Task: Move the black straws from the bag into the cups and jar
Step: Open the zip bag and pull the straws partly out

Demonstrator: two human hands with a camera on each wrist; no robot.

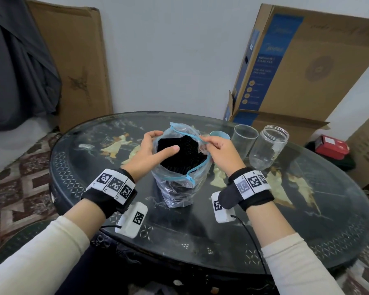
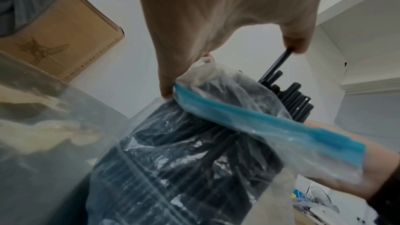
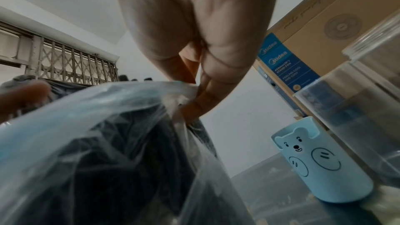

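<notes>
A clear zip bag (image 1: 177, 188) with a blue zip strip (image 2: 259, 121) stands open at the table's middle, packed with upright black straws (image 1: 185, 150). My left hand (image 1: 167, 141) grips the bag's left rim with its fingers, and its thumb (image 2: 296, 40) reaches over the opening onto the tip of one raised straw. My right hand (image 1: 202, 139) pinches the bag's right rim (image 3: 188, 91). Just right of the bag stand a light blue bear cup (image 3: 320, 165), a clear glass cup (image 1: 244, 139) and a clear jar (image 1: 268, 147), with no straws visible in them.
The round dark table (image 1: 200, 241) has a glass top and an inlaid pattern. Cardboard boxes (image 1: 296, 60) lean on the wall behind the cups, with another at the back left. A red box (image 1: 331, 145) lies on the floor to the right.
</notes>
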